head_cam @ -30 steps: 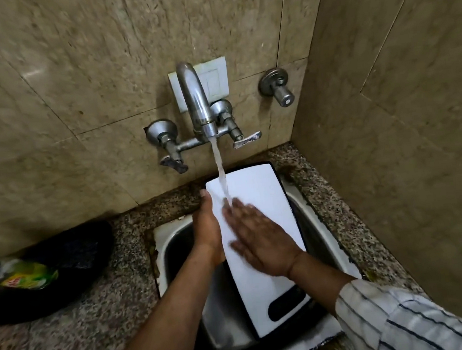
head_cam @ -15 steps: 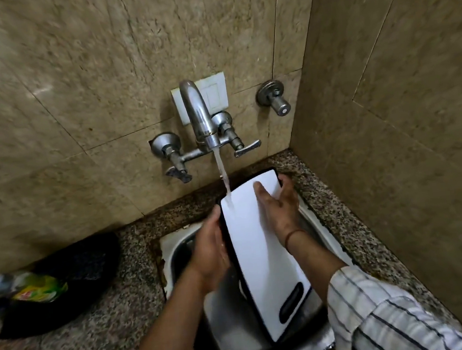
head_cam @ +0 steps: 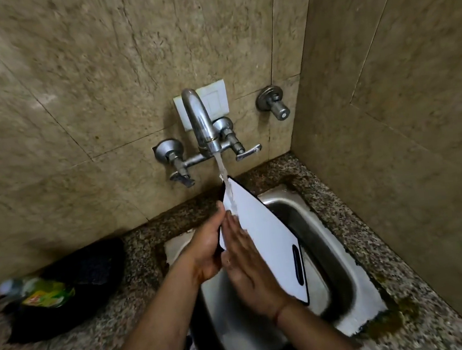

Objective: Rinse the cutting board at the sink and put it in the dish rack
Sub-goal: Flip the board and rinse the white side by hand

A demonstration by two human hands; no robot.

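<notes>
A white cutting board (head_cam: 266,236) with a black rim and a slot handle stands tilted on edge over the steel sink (head_cam: 308,224). Water from the tap (head_cam: 201,124) falls on its upper corner. My left hand (head_cam: 207,247) grips the board's left edge from behind. My right hand (head_cam: 247,263) lies flat with straight fingers against the white face near that same edge. No dish rack is in view.
A speckled granite counter (head_cam: 99,342) surrounds the sink. On it at the left lies a black bag (head_cam: 74,288) with a green-labelled bottle (head_cam: 42,294). Tiled walls close in behind and on the right. A second valve (head_cam: 275,105) sticks out of the back wall.
The board has turned from lying nearly flat to standing steeply on edge. My right hand slid from the top end down to the lower left edge. The view has tilted upward.
</notes>
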